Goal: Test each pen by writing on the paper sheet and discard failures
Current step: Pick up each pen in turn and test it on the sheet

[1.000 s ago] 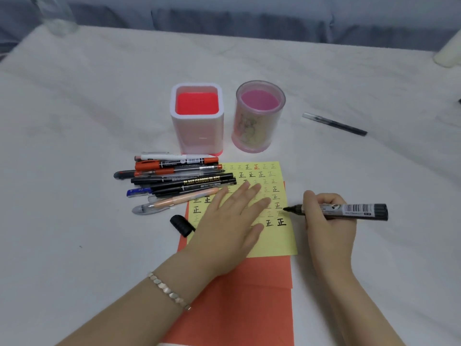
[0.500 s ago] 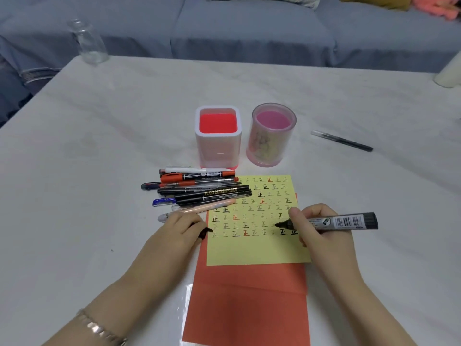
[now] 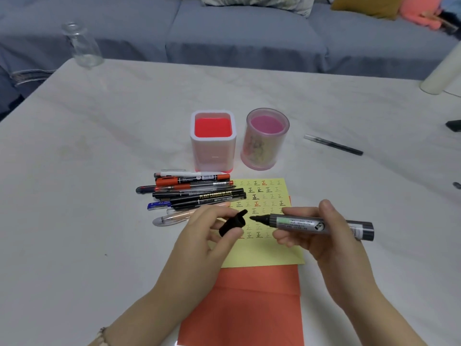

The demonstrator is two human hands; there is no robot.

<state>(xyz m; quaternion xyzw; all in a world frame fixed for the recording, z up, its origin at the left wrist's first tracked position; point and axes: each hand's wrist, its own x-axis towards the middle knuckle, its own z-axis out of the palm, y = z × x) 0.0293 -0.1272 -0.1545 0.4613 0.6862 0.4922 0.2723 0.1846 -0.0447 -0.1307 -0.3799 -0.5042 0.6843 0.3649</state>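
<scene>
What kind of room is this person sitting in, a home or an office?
Most likely a home living room. A grey sofa with cushions runs along the far side of a low white marble-look table, which seems to be a coffee table. The pen holders and the pile of pens look like household stationery.

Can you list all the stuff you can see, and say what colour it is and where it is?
marker: one, grey and black, uncapped, in the right hand
cap: one, black, in the left hand
yellow sheet: one, covered in written marks, under the hands
orange sheet: one, beneath the yellow one
pile of pens: several, mixed colours, left of the sheet
square holder: one, white and red
round holder: one, pink
lone pen: one, dark, far right
glass bottle: one, clear, table's far-left corner
left hand
right hand
</scene>
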